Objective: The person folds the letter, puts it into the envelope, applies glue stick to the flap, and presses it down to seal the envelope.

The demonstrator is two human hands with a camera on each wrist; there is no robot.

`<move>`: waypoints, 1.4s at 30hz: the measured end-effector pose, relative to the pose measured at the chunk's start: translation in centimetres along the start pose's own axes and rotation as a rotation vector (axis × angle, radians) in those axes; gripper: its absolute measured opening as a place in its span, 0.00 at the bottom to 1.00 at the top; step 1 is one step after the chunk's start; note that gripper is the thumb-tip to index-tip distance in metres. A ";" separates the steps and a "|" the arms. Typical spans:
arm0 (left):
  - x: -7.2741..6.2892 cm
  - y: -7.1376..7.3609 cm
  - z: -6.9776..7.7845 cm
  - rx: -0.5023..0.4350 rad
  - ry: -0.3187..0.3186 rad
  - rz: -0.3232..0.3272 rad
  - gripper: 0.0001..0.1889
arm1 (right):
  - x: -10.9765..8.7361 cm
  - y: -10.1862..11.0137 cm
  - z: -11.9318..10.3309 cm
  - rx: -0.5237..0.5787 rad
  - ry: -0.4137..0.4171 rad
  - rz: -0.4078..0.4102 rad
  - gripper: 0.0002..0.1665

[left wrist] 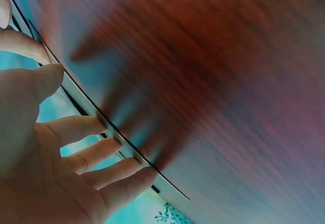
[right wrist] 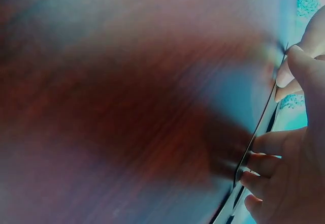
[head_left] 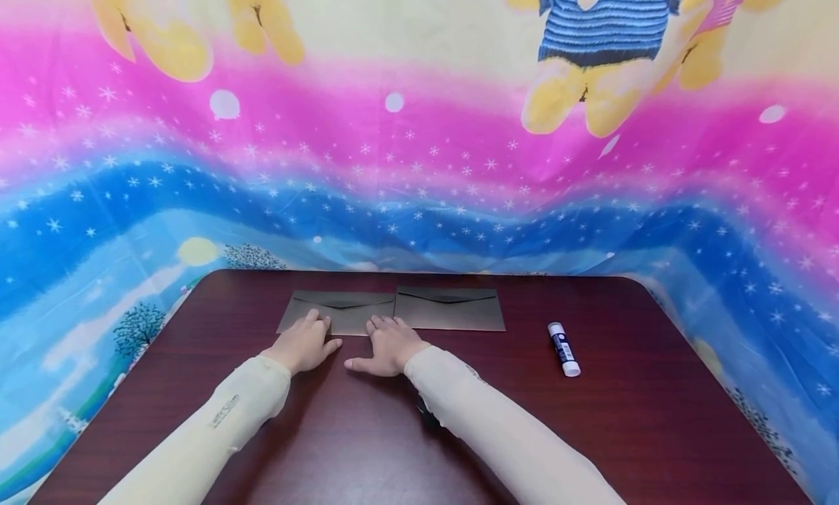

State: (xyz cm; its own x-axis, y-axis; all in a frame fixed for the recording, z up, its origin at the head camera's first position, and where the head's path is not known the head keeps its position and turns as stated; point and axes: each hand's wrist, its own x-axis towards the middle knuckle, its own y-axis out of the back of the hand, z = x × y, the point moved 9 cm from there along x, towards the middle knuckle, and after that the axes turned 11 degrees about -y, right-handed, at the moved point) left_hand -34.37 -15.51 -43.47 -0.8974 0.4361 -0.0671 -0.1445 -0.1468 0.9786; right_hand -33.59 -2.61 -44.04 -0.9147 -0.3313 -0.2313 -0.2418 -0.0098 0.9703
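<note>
Two dark grey-brown envelopes lie side by side near the table's far edge, flaps at the top. On the lower edge of the left envelope rest the fingertips of my left hand, its fingers extended and thumb out to the side. My right hand touches the same envelope near its lower right corner, fingers stretched forward, thumb pointing left. The right envelope sits just beyond the right fingertips. In the left wrist view the left hand shows spread fingers along the envelope's edge; the right wrist view shows the right hand likewise.
A white and dark blue glue stick lies on the right side of the dark red-brown table. Behind the table hangs a colourful printed cloth. Something dark and small shows under the right forearm.
</note>
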 end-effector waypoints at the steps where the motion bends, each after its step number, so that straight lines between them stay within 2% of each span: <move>1: 0.1 0.0 -0.1 0.001 0.001 0.001 0.31 | 0.2 0.0 0.1 0.001 -0.005 -0.003 0.56; 8: 1.0 0.0 -0.5 0.000 0.013 -0.009 0.31 | 1.1 0.1 0.5 0.013 -0.043 -0.031 0.56; 20: 1.7 0.3 -0.5 0.002 0.024 -0.013 0.28 | 2.0 0.1 1.0 0.034 -0.070 -0.062 0.56; 33: 2.0 0.5 -0.6 0.050 0.032 -0.035 0.27 | 2.2 0.5 1.4 0.077 -0.085 -0.034 0.56; 42: 2.0 0.8 -1.0 0.082 0.044 -0.015 0.27 | 2.2 0.7 2.4 0.205 -0.050 -0.001 0.51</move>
State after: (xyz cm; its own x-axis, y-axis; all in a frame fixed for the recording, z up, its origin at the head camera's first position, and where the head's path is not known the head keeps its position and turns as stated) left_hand -36.66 -15.63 -42.99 -0.9132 0.3977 -0.0886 -0.1251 -0.0669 0.9899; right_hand -36.54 -1.07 -44.00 -0.9283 -0.2838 -0.2401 -0.2984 0.1838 0.9366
